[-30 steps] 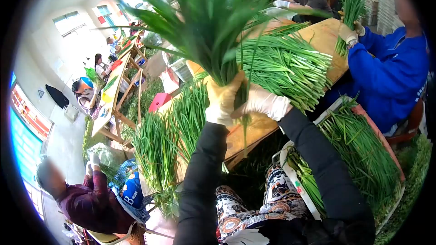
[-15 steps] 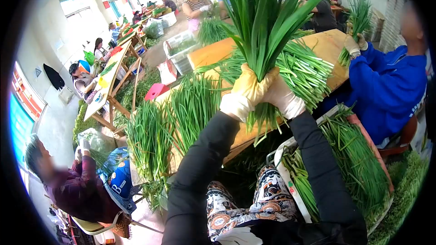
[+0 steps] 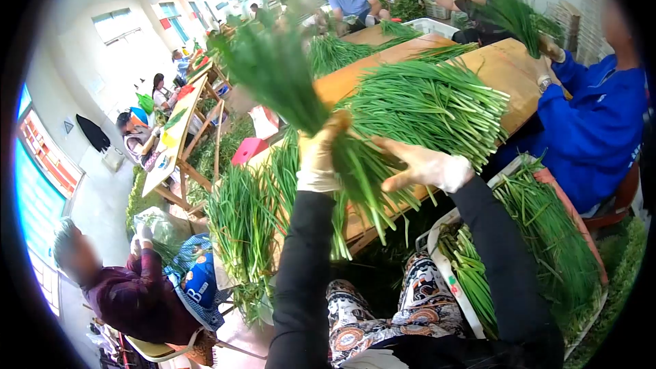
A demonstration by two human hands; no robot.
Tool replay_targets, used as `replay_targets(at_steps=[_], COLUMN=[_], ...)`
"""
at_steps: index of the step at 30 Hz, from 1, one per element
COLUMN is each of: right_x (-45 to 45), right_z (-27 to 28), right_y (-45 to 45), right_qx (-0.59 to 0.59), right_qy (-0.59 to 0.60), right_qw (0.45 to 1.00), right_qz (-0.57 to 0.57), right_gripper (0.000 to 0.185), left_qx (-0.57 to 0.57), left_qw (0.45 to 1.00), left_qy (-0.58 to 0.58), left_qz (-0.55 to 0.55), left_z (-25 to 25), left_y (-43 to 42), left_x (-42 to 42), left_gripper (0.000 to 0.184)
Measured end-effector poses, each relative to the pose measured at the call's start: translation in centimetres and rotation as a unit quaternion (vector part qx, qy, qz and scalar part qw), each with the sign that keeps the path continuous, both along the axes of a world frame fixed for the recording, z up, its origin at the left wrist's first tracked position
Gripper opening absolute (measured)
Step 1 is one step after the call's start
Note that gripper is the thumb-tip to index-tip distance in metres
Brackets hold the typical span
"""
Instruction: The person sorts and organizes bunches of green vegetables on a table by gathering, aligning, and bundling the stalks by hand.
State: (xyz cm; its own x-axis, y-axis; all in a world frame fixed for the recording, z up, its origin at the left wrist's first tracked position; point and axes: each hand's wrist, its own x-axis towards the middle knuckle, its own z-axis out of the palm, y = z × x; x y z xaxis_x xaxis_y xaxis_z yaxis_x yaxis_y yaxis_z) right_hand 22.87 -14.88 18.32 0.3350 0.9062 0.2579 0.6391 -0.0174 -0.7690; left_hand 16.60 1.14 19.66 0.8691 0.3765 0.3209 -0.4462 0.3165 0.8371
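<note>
My gloved left hand (image 3: 321, 154) is wrapped round a bunch of garlic chives (image 3: 280, 72). The leaves tilt up and to the left, blurred by motion, and the stems point down to the right. My right hand (image 3: 427, 166), in a pale glove, is beside the stems with its fingers spread, holding nothing. Behind it a large pile of garlic chives (image 3: 430, 106) lies on the wooden table (image 3: 502, 68), stem ends to the right. More chives (image 3: 239, 222) lie along the table's left end and hang over its edge.
Right of my legs stands a basket (image 3: 594, 249) full of chives. A person in a blue top (image 3: 581, 130) holds another bunch at the right. A person in a dark checked top (image 3: 147, 297) sits at lower left. A pink box (image 3: 249, 151) is by the table's far-left edge.
The bunch was upright in both hands; it now leans left in my left hand alone. My right hand has let go and opened. The view has shifted slightly.
</note>
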Motion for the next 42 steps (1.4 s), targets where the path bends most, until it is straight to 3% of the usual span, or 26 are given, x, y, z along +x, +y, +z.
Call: replay_targets(at_steps=[2, 4, 5, 6, 8, 9, 11, 13, 14, 16, 18, 20, 22, 24, 26, 27, 28, 30, 32, 33, 34, 36, 38, 39, 40, 42], right_x=[-0.7, -1.5, -2.6, -2.6, -4.4, -5.5, -8.0, -9.6, -9.8, -9.8, -10.3, -11.3, -11.0, -11.5, -11.3, -11.6, -12.4, -14.4, -15.4, -15.4, -14.9, -14.4, -15.1, -15.4, -14.7, -15.5], right_z=[-1.1, -2.3, -2.9, -4.1, -6.7, -7.8, -7.3, -5.4, -4.6, -2.6, -4.1, -3.5, -4.4, -3.3, -5.4, -6.4, -9.2, -16.0, -18.2, -10.7, -11.5, -9.3, -4.8, -3.5, -5.0, -5.4], right_y=[-2.3, -4.0, -4.7, -5.7, -5.7, -4.9, -2.8, -1.0, -0.5, 0.4, 0.7, -0.4, -2.3, -6.7, -10.0, -11.1, -11.9, -13.0, -12.8, -11.0, -10.6, -7.2, -3.8, -2.5, 0.1, 2.6], right_qx=[0.035, 0.206, 0.252, 0.180, 0.208, 0.211, 0.221, 0.193, 0.151, -0.031, 0.136, 0.168, 0.142, -0.020, -0.145, -0.230, -0.324, -0.499, -0.461, -0.437, -0.278, -0.072, 0.073, 0.026, 0.079, 0.181], right_qy=[0.121, 0.389, 0.256, 0.070, 0.400, 0.253, 0.196, 0.300, 0.311, 0.173, 0.084, 0.051, -0.067, 0.079, 0.077, -0.019, -0.056, -0.078, -0.132, -0.057, -0.057, -0.098, 0.105, 0.249, 0.175, 0.284], right_qw=[0.992, 0.896, 0.925, 0.962, 0.892, 0.942, 0.953, 0.934, 0.938, 0.981, 0.985, 0.984, 0.986, 0.996, 0.986, 0.972, 0.939, 0.835, 0.826, 0.847, 0.945, 0.991, 0.987, 0.964, 0.978, 0.940], right_qz=[-0.021, -0.061, -0.125, -0.194, -0.046, -0.065, -0.063, -0.023, -0.010, -0.088, -0.068, -0.042, -0.053, -0.026, -0.019, 0.048, 0.102, 0.219, 0.296, 0.296, 0.162, 0.050, 0.102, 0.092, 0.077, 0.052], right_gripper=[0.086, 0.055, 0.036, 0.034, 0.023, 0.027, 0.034, 0.038, 0.039, 0.036, 0.033, 0.041, 0.040, 0.041, 0.038, 0.039, 0.042, 0.052, 0.055, 0.062, 0.078, 0.100, 0.109, 0.109, 0.106, 0.090], left_qx=[-0.034, -0.112, -0.119, -0.153, -0.230, -0.252, -0.231, -0.227, -0.232, -0.222, -0.244, -0.199, -0.198, -0.161, -0.131, -0.164, -0.115, -0.077, -0.094, -0.149, -0.124, -0.182, -0.205, -0.184, -0.201, -0.234], left_qw=[0.999, 0.994, 0.991, 0.983, 0.970, 0.964, 0.969, 0.972, 0.971, 0.974, 0.967, 0.975, 0.975, 0.970, 0.960, 0.974, 0.967, 0.969, 0.970, 0.956, 0.971, 0.969, 0.960, 0.968, 0.962, 0.958], left_qy=[0.010, -0.019, -0.034, -0.024, -0.053, -0.072, -0.077, -0.060, -0.043, 0.006, -0.001, -0.028, -0.061, -0.095, -0.103, -0.106, -0.095, -0.155, -0.152, -0.146, -0.096, -0.106, -0.122, -0.041, -0.038, -0.077], left_qz=[0.023, 0.002, 0.057, 0.094, 0.051, 0.048, 0.040, 0.032, 0.034, 0.037, 0.079, 0.091, 0.074, 0.157, 0.224, 0.115, 0.205, 0.176, 0.165, 0.204, 0.178, 0.133, 0.146, 0.163, 0.180, 0.147], left_z=[-0.9, 0.0, 0.0, 0.4, -0.4, -0.6, -0.6, -0.8, -0.8, -0.2, 0.3, -0.3, 1.0, 1.0, 2.2, 2.4, 1.1, 0.9, 1.9, 2.4, 3.6, 4.4, 4.1, 2.9, 2.3, -1.4], left_y=[4.3, 6.6, 7.4, 7.8, 9.6, 9.9, 8.9, 8.6, 8.4, 7.8, 7.8, 9.2, 9.4, 11.9, 13.4, 15.1, 18.9, 21.6, 20.3, 19.5, 16.9, 13.3, 11.0, 11.0, 10.2, 11.6], left_x=[-0.7, -2.6, -3.5, -4.4, -5.5, -6.0, -7.0, -7.6, -7.9, -8.9, -9.9, -11.3, -13.4, -15.6, -18.0, -19.7, -21.1, -23.2, -24.2, -23.7, -23.4, -21.4, -19.3, -18.9, -17.8, -15.3], left_gripper=[0.024, 0.023, 0.019, 0.016, 0.014, 0.013, 0.013, 0.014, 0.014, 0.014, 0.013, 0.011, 0.018, 0.026, 0.026, 0.023, 0.022, 0.021, 0.021, 0.020, 0.018, 0.015, 0.013, 0.030, 0.019, 0.015])
